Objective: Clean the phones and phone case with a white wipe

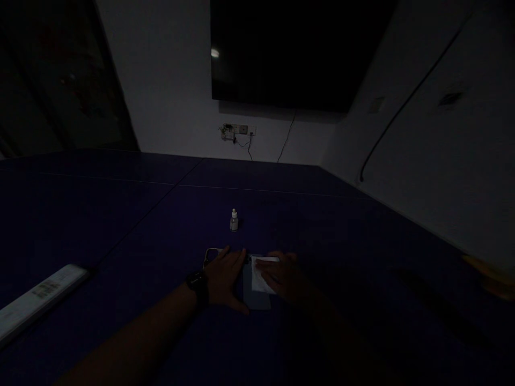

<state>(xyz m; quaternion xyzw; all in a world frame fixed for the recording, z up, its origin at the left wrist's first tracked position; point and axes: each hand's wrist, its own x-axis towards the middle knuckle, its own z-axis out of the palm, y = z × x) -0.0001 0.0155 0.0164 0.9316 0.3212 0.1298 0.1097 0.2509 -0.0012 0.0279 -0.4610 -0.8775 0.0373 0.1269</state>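
The right hand [287,279] had its fingers on a white cloth [259,281]. Its grip was dim, so I could not tell if the fingers pinched the cloth or just pressed it. The cloth lay on top of a flat blue-gray phone [256,301]. The phone lay on the dark blue surface [181,225], between the two hands.

The left hand [222,279] was spread wide, with its thumb out by the phone's left edge. Its grip was not closed around anything. A black watch [196,281] was on that wrist. Something with a pale yellow edge [205,255] poked out from behind the left hand.

Past the hands, a little bottle [234,222] with a white top stood up straight. A long white box [44,297] lay far to the left. A big black screen [298,48] hung on the wall [164,80], above some sockets [241,130].
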